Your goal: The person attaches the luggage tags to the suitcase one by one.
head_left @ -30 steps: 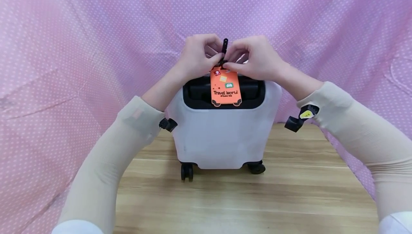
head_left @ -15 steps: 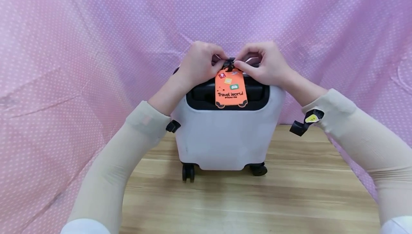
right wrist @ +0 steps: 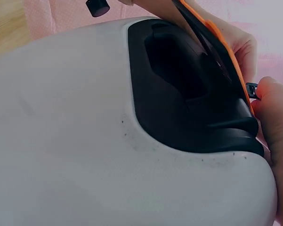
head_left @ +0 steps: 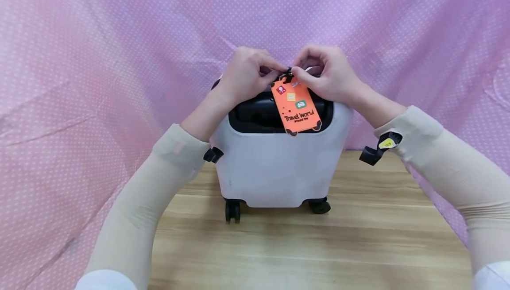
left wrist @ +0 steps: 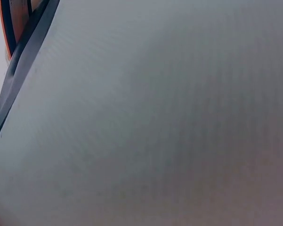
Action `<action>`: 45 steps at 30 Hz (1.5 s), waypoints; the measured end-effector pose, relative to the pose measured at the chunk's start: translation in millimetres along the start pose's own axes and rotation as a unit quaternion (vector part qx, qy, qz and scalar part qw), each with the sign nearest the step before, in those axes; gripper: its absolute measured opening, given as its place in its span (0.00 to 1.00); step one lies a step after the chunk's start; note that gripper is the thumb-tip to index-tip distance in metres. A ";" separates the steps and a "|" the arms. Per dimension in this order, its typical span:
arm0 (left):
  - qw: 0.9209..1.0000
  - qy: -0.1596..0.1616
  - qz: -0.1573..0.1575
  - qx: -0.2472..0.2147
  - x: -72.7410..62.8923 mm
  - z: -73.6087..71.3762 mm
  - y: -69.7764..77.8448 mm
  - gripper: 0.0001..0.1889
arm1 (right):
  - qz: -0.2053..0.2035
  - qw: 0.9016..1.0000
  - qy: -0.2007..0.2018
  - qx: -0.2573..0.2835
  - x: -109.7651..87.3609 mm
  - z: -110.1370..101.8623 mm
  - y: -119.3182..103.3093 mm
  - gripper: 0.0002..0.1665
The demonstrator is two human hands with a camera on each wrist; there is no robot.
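Note:
An orange luggage tag (head_left: 295, 106) with "Travel World" print hangs tilted in front of the black top recess of a white suitcase (head_left: 279, 166). Its short black strap (head_left: 287, 76) lies between my fingertips. On one side my left hand (head_left: 248, 75) pinches the strap with thumb and forefinger. Opposite, the thumb and fingers of my right hand (head_left: 330, 74) pinch it too, right at the tag's top. In the right wrist view a small black buckle (right wrist: 252, 90) shows by the right thumb, with the tag seen edge-on. White suitcase shell fills most of the left wrist view.
The suitcase stands upright on black wheels (head_left: 233, 211) on a wood-grain floor (head_left: 311, 254). Pink dotted cloth (head_left: 255, 11) hangs behind it and along both sides. A black strap piece (head_left: 370, 155) juts from the right wrist.
The strap's loose end, upright between my hands a second ago, no longer stands up. Both hands have shifted slightly right. The tag has moved right and tilted, its lower end swinging right.

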State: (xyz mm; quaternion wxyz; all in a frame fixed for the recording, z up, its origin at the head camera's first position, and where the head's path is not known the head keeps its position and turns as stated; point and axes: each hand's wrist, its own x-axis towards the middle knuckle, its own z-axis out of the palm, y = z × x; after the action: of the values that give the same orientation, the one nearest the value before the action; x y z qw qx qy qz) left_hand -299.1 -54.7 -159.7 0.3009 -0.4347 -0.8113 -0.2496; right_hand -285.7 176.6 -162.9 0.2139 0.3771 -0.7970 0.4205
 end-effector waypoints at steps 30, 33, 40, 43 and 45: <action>0.972 -0.004 -0.097 -0.214 -4.3 -6.5 -1.5 0.09 | -0.051 0.998 -0.024 -0.017 15.5 1.9 -5.9 0.05; 0.970 -0.003 -0.103 -0.220 -4.3 -6.0 -0.2 0.10 | -0.081 0.997 -0.007 -0.014 10.2 3.5 -4.0 0.05; 0.966 -0.014 -0.110 -0.233 -3.4 -7.4 3.0 0.09 | -0.176 0.984 0.016 -0.026 -1.6 3.3 -5.5 0.14; 0.959 -0.015 -0.123 -0.255 -5.4 -9.1 3.8 0.09 | -0.187 0.982 0.027 -0.033 -2.8 6.5 -8.1 0.13; 0.949 -0.012 -0.136 -0.282 -8.0 -10.5 4.5 0.10 | -0.195 0.979 0.035 -0.039 -3.1 9.1 -9.1 0.10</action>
State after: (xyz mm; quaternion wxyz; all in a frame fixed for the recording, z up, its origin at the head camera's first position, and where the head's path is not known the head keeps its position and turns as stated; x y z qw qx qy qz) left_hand -288.8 -63.9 -157.5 0.1191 -0.3902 -0.7626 -0.5019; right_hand -276.8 167.1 -165.4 0.3343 0.5013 -0.7163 0.3521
